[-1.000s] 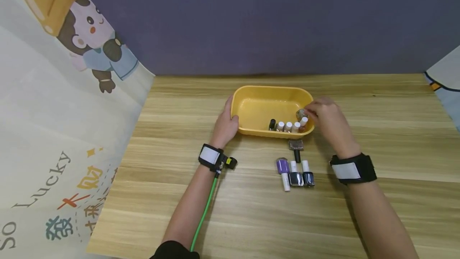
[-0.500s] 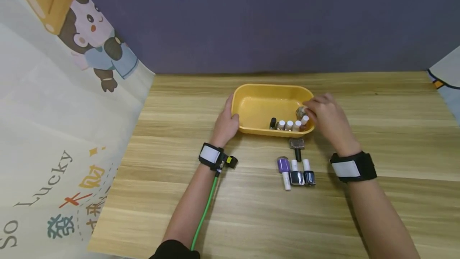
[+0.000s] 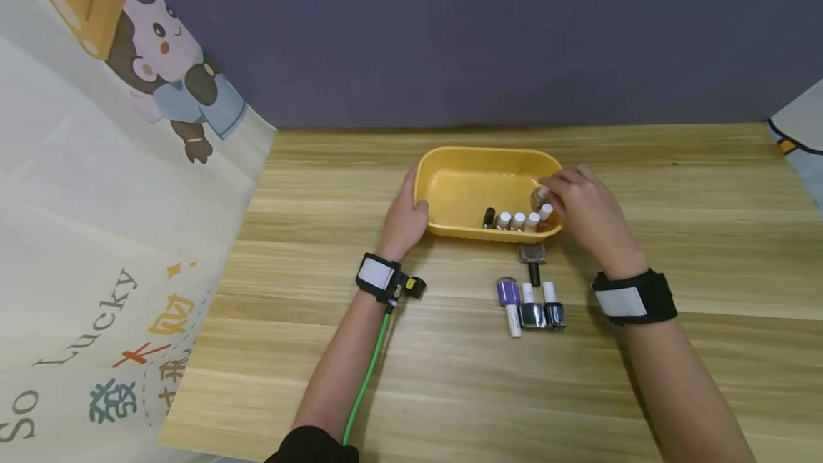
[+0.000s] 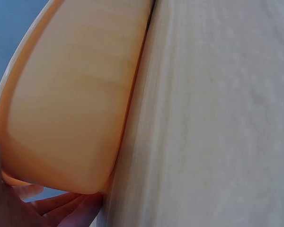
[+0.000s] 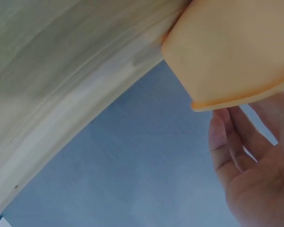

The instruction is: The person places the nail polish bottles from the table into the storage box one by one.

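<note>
Wood surface (image 3: 302, 291): yellow bin (image 3: 489, 151) gripped by left hand (image 3: 405, 223); glittery bottle (image 3: 537, 200), inside right end, pinched by nearer right hand (image 3: 586, 214).

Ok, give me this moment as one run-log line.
left hand: grips yellow tray | right hand: pinches pale-capped bottle inside, right end | table: four bottles lying outside

A: How is the head view lit?
B: Evenly and fairly bright; a soft shadow edges the right forearm (image 3: 681, 377), and a small glint sits in the yellow tray (image 3: 463, 195).
A: And the wrist views?
B: Hazy and pale, with grain smeared on the table (image 4: 217, 118).
</note>
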Demonstrator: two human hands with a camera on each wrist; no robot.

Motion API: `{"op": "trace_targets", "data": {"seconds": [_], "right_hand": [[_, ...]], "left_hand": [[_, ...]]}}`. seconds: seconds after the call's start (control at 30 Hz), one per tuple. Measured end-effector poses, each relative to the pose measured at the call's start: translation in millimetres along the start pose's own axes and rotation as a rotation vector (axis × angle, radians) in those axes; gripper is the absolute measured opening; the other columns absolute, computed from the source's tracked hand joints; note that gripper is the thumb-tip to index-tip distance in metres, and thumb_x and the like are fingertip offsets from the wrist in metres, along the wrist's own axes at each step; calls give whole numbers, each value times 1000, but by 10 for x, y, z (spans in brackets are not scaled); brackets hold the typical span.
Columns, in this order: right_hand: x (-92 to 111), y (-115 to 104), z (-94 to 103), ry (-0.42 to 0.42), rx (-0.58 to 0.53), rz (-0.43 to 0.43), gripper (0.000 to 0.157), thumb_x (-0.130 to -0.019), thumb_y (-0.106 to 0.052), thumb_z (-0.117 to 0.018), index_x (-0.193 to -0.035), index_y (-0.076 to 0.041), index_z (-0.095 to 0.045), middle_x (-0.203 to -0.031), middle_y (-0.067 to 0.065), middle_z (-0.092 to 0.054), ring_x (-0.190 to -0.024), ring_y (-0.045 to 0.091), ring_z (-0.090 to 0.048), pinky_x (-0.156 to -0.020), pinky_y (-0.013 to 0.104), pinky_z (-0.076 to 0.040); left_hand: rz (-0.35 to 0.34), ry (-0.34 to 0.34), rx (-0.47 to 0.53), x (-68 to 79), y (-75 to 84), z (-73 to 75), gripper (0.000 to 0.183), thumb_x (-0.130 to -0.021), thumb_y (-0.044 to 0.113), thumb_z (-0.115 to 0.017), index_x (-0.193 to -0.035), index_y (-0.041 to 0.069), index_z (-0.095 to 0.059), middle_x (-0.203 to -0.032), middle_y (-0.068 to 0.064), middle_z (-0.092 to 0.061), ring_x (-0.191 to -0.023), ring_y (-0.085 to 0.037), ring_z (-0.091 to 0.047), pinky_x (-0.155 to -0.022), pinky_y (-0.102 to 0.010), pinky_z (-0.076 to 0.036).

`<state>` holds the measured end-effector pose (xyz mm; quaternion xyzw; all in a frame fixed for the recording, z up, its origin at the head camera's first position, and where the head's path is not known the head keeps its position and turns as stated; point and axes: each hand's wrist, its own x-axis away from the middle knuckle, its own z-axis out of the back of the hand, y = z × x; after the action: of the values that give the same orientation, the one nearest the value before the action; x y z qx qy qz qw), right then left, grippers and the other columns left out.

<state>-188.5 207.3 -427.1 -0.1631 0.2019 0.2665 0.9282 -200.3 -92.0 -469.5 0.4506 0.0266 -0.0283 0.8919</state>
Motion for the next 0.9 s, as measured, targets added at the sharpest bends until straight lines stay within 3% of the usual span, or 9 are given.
{"op": "trace_targets", "data": {"seconds": [0.37, 0.7, 0.9], "right_hand": [[120, -310, 174, 53, -3, -3, 23, -80, -3, -62, -102, 2, -65, -97, 15, -60, -92, 28, -49, -78, 40, -44], [159, -448, 355, -4, -35, -6, 20, -79, -5, -64, -98, 0, -65, -95, 14, -62, -89, 27, -52, -77, 40, -45], [176, -524, 471, -62, -21, -40, 17, -78, -7, -66, -95, -1, -67, -94, 14, -64, -90, 30, -57, -81, 45, -45]], "left_hand": [[-11, -31, 6, 101, -35, 68, 67, -90, 20, -39, -144, 46, -8, -143, -5, -39, -104, -20, -52, -92, -40, -39], [-13, -36, 13, 111, -56, 70, 67, -90, 19, -38, -144, 45, -8, -145, -2, -36, -118, -19, -45, -99, -39, -34], [-18, -36, 9, 106, -44, 74, 67, -90, 19, -39, -144, 45, -8, -144, -4, -37, -111, -18, -49, -96, -39, -37]]}}
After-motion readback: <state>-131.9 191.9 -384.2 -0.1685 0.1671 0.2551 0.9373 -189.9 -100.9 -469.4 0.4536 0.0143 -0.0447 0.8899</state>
